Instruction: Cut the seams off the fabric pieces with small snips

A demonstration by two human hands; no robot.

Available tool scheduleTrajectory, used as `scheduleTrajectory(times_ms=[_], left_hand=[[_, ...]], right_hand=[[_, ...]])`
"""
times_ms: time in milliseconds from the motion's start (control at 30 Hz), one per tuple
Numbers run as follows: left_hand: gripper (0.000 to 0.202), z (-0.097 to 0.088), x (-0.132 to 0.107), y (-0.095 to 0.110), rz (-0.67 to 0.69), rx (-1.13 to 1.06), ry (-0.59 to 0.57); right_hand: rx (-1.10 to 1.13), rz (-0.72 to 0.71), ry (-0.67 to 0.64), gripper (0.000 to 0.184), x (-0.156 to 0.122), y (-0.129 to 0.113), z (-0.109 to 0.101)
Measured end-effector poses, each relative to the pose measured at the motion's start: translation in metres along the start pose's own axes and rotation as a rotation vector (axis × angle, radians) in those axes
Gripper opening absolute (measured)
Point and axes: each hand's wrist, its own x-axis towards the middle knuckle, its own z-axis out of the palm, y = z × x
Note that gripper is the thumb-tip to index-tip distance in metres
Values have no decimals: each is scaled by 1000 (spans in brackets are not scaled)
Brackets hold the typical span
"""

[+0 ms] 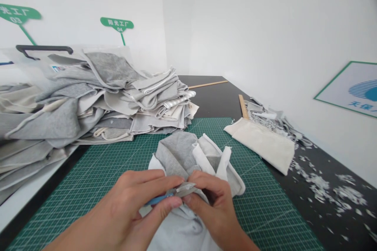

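Note:
Between the thumb and fingers of my left hand (138, 198) is a thin blue-handled tool (159, 199); its tip is hidden, so I cannot tell its kind. Close beside it, my right hand (213, 200) pinches a gathered edge of grey cloth (185, 189). The hands nearly meet at this edge. Around and beyond them a bunched grey and white fabric piece (178, 151) lies on the green cutting mat (108, 176), with rolled white edges standing up near my right fingers. Paler cloth (176, 233) spreads below my hands.
A tall heap of grey and cream fabric pieces (114, 98) fills the left, by a clear bin with a black handle (44, 48). At right lie a folded cream cloth (262, 141), a wooden ruler (243, 106) and scattered fabric scraps (319, 184) on the black table. White walls stand behind.

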Motion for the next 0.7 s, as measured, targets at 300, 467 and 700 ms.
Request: scheduleTrajectory(times_ms=[300,467,700], left_hand=[[34,-13,32,19,103,-55,-25],[37,-8,49,32,218,-94,-109],[31,-9,87,60,368,-99,-348]], right_hand=[[-114,58,110,18,-23,-17,-11],[-37,-4,316,19,-46,-9,-12],[165,27,421,17,-58,-9,-14]])
